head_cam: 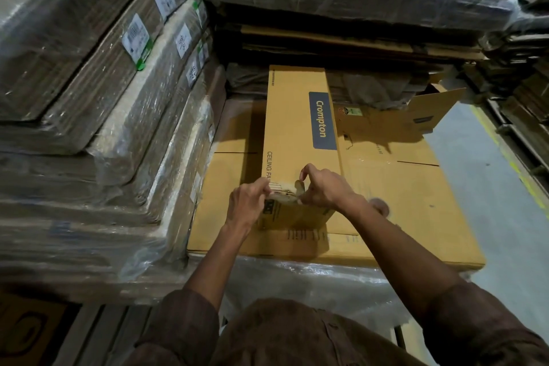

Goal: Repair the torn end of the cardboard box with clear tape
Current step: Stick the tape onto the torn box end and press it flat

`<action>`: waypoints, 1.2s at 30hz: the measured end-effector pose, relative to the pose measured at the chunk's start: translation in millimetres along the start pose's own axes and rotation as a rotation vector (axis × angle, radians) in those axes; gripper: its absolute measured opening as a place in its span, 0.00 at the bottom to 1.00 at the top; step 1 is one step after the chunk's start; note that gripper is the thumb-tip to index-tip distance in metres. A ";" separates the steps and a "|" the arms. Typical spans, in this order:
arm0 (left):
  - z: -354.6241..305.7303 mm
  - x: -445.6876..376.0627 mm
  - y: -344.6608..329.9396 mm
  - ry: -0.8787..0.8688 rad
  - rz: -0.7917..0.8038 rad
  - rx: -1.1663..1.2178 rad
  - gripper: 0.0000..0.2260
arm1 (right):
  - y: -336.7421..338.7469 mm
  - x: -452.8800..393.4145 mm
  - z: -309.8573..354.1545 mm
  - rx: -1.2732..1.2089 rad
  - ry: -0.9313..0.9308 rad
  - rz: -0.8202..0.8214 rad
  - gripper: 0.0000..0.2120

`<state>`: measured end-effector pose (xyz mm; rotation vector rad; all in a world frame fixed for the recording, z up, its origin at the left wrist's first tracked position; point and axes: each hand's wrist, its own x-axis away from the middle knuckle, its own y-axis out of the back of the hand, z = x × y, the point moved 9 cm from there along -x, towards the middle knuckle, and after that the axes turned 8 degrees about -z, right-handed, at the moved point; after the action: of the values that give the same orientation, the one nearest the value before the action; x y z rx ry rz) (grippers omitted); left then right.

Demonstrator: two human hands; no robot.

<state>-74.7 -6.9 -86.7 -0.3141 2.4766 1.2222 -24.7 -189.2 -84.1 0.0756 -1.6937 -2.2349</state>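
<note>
Cardboard box [300,128] runs lengthwise away from us, torn end [286,194] nearest, on a flat carton [401,217]. Left hand [248,202] and right hand [325,190] both pinch ragged flaps at that end (no tape seen). Our hands flank the tear, equally near.

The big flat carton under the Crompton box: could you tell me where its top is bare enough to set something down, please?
Free: the flat carton's top right of the Crompton box, out to the aisle-side edge, and a narrower, shadowed strip left of it beside the wrapped stacks. Crowded: the near torn end, where the left hand and right hand work, and the far right corner under a loose open carton.
</note>
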 end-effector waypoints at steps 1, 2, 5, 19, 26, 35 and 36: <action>2.7 0.5 -0.4 0.006 -0.007 0.008 0.12 | -0.8 -0.3 0.9 0.015 0.005 -0.004 0.26; 5.0 1.3 -0.3 0.010 -0.013 0.018 0.12 | -1.8 -0.4 2.2 0.030 0.012 -0.012 0.26; 9.9 3.7 -0.8 0.013 -0.007 0.032 0.14 | -2.3 -0.5 3.9 0.073 0.013 -0.042 0.27; 13.3 1.3 -9.5 -0.131 0.072 -0.114 0.10 | 3.0 7.7 4.8 0.164 -0.068 -0.231 0.22; 13.3 2.1 -12.3 -0.171 0.005 -0.099 0.29 | 5.7 5.2 8.2 0.293 -0.038 -0.259 0.22; 17.7 -15.3 -27.9 -0.177 0.141 -0.052 0.23 | -5.7 2.1 10.7 0.329 0.048 -0.247 0.19; 18.3 -18.4 -32.1 -0.145 0.166 -0.054 0.26 | -5.4 1.4 11.1 0.327 0.058 -0.247 0.19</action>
<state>-42.7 -10.9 -112.4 -0.0319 2.3861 1.3287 -29.9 -178.1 -85.8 0.4445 -2.0995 -2.0681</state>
